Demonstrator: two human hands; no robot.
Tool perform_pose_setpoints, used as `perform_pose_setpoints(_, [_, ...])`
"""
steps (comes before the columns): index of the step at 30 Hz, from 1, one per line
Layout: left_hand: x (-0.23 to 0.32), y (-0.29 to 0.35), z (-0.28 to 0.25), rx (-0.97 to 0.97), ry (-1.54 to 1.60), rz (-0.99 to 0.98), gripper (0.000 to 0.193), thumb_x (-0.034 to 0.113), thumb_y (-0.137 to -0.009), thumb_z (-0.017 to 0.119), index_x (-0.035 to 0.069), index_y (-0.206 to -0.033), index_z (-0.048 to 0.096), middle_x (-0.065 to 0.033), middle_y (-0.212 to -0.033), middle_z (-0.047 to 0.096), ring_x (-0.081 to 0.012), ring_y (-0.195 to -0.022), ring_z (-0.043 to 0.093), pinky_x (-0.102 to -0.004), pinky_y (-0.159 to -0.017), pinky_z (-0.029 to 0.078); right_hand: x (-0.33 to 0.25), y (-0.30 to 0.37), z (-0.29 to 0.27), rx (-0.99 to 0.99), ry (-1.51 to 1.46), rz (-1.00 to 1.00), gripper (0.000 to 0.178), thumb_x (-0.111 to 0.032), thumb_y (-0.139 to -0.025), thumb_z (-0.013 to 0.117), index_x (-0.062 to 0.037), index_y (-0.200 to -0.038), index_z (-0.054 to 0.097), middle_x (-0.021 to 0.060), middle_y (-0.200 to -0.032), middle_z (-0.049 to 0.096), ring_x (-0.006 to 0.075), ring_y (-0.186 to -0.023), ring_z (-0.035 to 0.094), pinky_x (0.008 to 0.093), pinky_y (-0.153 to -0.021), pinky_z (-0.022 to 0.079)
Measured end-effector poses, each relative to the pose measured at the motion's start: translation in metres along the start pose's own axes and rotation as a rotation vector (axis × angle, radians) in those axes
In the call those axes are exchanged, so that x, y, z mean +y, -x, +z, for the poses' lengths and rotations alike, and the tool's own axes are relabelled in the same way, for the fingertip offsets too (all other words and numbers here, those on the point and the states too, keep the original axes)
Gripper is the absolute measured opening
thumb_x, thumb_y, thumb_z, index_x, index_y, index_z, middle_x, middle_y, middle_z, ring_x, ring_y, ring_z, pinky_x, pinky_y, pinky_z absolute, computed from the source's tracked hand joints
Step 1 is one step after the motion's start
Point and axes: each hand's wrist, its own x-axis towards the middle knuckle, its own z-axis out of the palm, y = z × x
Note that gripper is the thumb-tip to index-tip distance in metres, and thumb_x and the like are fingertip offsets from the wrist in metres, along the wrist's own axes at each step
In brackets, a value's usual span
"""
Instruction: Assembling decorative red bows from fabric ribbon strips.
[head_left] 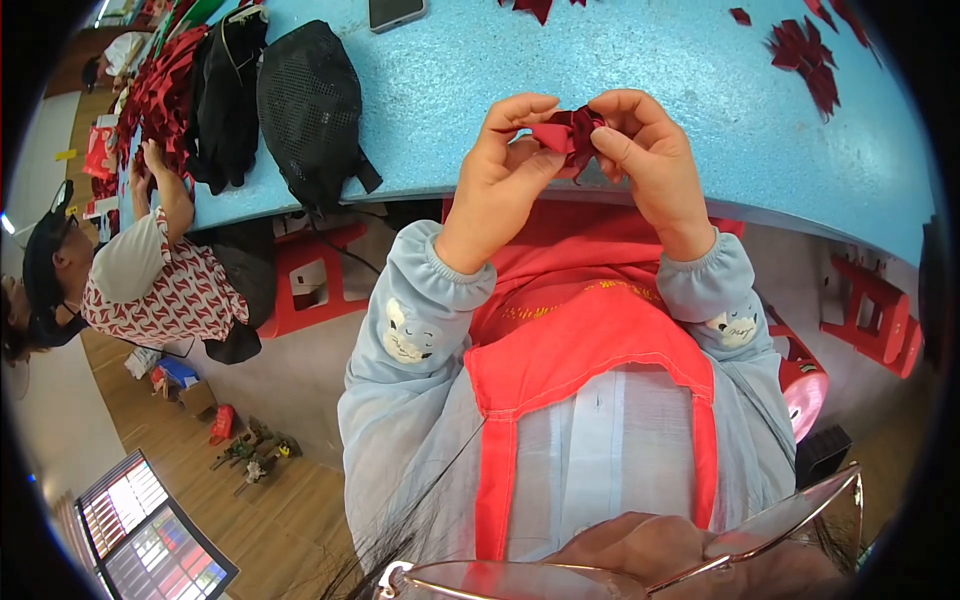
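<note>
Above the near edge of the blue table (450, 100), I hold a dark red folded fabric piece (572, 138) between both hands. It has pointed, petal-like flaps and a brighter red fold on its left side. My left hand (510, 165) is closed on the left end, with the thumb along its lower edge and the index finger curled over the top. My right hand (648, 150) pinches the right end between thumb and fingers. Some fingertips are hidden behind the fabric. A similar dark red petal-shaped cluster (805, 62) lies at the far right of the table.
A black mesh bag (310, 110) and a black cloth item (228, 95) lie to the left, beside heaped red fabric pieces (172, 95). A phone (395, 12) rests at the far edge. At the left another person (165, 275) works with both hands. Red stools (868, 310) stand under the table.
</note>
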Motion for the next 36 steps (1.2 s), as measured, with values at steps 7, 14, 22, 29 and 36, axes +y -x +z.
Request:
perform_pose_setpoints(7, [-0.006,-0.002,-0.019,-0.136,-0.656,0.410,0.032,-0.013,-0.069,0.055,0.006,-0.095,0.061,-0.0106,-0.110,0.056,-0.0252,-0.098,0.058,-0.0311,-0.082,0.047,-0.004,0.005,0.007,0.040,-0.011,-0.002,0.024,-0.008,-0.087,0.058,-0.0051,-0.111,0.055,-0.0011,-0.083,0.058,0.0045,-0.062,0.048,0.0172,-0.054,0.038])
perform_pose_setpoints(14, [0.003,0.001,-0.015,-0.268,-0.845,0.551,0.039,-0.019,-0.068,0.054,0.004,-0.099,0.059,-0.0129,-0.117,0.050,-0.0210,-0.105,0.053,-0.0290,-0.086,0.046,-0.004,0.005,0.005,0.036,0.011,0.065,0.016,-0.009,-0.087,0.058,-0.0046,-0.102,0.060,-0.0011,-0.080,0.059,0.0035,-0.063,0.047,0.0168,-0.055,0.037])
perform_pose_setpoints(22, [-0.006,0.004,-0.017,-0.242,-0.653,0.492,0.039,-0.017,-0.060,0.057,0.006,-0.091,0.061,-0.0120,-0.116,0.051,-0.0263,-0.105,0.054,-0.0318,-0.083,0.047,-0.002,0.007,0.006,0.032,-0.015,0.042,0.014,-0.009,-0.087,0.060,-0.0047,-0.099,0.060,-0.0013,-0.081,0.059,0.0034,-0.064,0.047,0.0170,-0.056,0.038])
perform_pose_setpoints(29, [-0.007,0.004,-0.014,-0.188,-0.407,0.328,0.031,-0.016,-0.067,0.057,0.005,-0.089,0.060,-0.0087,-0.115,0.051,-0.0188,-0.102,0.054,-0.0288,-0.080,0.047,-0.001,0.006,0.005,0.040,-0.033,0.035,0.014,-0.009,-0.086,0.060,-0.0049,-0.100,0.060,-0.0020,-0.081,0.059,0.0033,-0.065,0.047,0.0171,-0.057,0.037])
perform_pose_setpoints(36, [-0.008,0.003,-0.011,-0.130,-0.362,0.266,0.029,-0.015,-0.070,0.057,0.005,-0.090,0.060,-0.0081,-0.113,0.051,-0.0169,-0.100,0.054,-0.0266,-0.077,0.047,-0.003,0.007,0.005,0.020,-0.069,0.051,0.017,-0.009,-0.086,0.060,-0.0053,-0.102,0.060,-0.0028,-0.081,0.058,0.0027,-0.065,0.047,0.0167,-0.056,0.037])
